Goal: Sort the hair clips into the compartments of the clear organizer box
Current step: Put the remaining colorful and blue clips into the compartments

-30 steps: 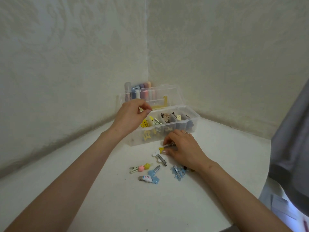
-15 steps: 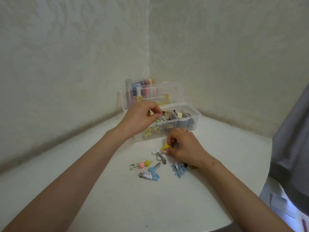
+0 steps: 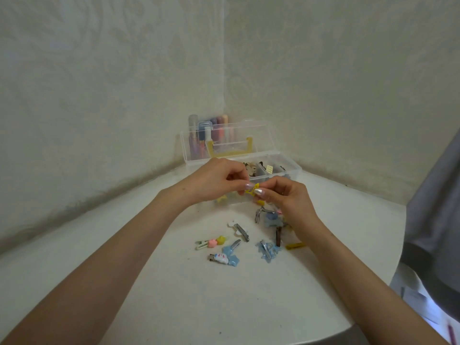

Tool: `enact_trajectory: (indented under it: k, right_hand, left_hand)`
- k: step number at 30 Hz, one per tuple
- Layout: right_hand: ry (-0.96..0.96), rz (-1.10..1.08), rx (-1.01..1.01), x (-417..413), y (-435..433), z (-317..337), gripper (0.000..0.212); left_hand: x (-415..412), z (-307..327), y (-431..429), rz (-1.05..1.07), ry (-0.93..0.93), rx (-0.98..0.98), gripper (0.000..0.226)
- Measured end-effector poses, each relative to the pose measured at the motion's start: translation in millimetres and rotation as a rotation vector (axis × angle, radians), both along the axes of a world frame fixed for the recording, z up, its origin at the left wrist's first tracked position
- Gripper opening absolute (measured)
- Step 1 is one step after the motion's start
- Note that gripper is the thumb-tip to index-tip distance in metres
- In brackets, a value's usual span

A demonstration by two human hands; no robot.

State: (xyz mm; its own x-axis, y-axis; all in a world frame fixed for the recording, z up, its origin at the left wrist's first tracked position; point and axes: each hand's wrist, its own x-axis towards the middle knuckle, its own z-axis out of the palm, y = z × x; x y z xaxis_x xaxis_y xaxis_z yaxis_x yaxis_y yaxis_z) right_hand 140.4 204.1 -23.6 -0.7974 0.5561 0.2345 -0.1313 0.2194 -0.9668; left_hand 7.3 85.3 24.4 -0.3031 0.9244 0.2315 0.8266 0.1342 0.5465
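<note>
A small yellow hair clip (image 3: 251, 191) hangs in the air just in front of the clear organizer box (image 3: 290, 173). My left hand (image 3: 214, 181) and my right hand (image 3: 286, 195) both pinch it between fingertips. The box stands open in the corner, its lid (image 3: 224, 140) upright, with clips in its compartments. Several loose clips lie on the white table below my hands: a green clip with pink and yellow charms (image 3: 211, 242), a blue star clip with a white figure (image 3: 225, 256), a silver clip (image 3: 240, 231) and a pale blue clip (image 3: 267, 250).
Coloured tubes (image 3: 211, 131) stand behind the box lid against the wall. Two walls meet right behind the box. A grey garment (image 3: 438, 220) hangs at the right edge, with papers (image 3: 423, 302) below it beyond the table's curved front edge.
My right hand lifted the yellow clip off the table. My left hand came back from the box and now pinches the same clip. More clips show where my right hand lay.
</note>
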Motion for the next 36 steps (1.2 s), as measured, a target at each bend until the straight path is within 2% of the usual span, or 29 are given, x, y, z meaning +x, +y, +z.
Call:
enact_trajectory:
  k: [3, 4, 8, 12, 14, 18, 25, 32, 36]
  right_hand:
    - [0.022, 0.006, -0.001, 1, -1, 0, 0.009]
    - [-0.010, -0.024, 0.075, 0, 1, -3, 0.014]
    - [-0.291, -0.073, 0.670, -1, 7, -13, 0.027]
    - [-0.414, 0.047, 0.882, 2, 5, -12, 0.035]
    - [-0.433, 0.054, 0.892, 2, 4, -12, 0.035]
    - [-0.432, 0.041, 0.911, 1, 5, -13, 0.022]
    - [-0.386, 0.030, 0.896, -1, 5, -13, 0.016]
    - [-0.334, 0.011, 0.823, -2, 6, -17, 0.013]
    - [-0.268, -0.009, 0.549, 0, 3, -11, 0.020]
  left_hand:
    - [-1, -1, 0, 0.008, 0.002, 0.020, 0.005]
    - [-3, -1, 0, 0.042, 0.001, 0.051, 0.006]
    - [-25, 1, -6, 0.316, 0.018, 0.238, 0.006]
    - [-44, -6, -10, 0.487, 0.029, 0.234, 0.016]
    - [-46, -11, -10, 0.504, 0.028, 0.183, 0.020]
    - [-43, -13, -8, 0.483, 0.035, 0.100, 0.020]
    - [-42, -20, -5, 0.483, 0.159, -0.080, 0.019]
    - [-43, -21, -5, 0.509, 0.146, 0.038, 0.013]
    - [-40, -10, -5, 0.457, 0.174, 0.173, 0.007]
